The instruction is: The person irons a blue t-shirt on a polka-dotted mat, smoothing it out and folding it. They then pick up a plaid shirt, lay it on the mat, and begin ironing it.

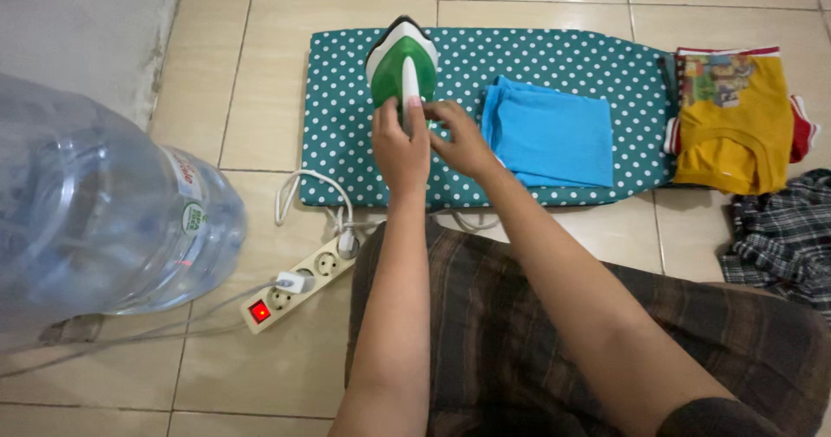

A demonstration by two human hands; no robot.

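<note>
A green and white clothes iron stands on the left part of a teal, white-dotted ironing board that lies flat on the tiled floor. My left hand is wrapped around the iron's white handle. Beside it, my right hand has its fingertips on the rear end of that handle. Just right of my hands, a folded blue cloth lies on the board.
A folded yellow shirt lies at the board's right end, with a dark plaid garment on the floor below it. A white power strip with a lit red switch and a large clear water jug are at the left.
</note>
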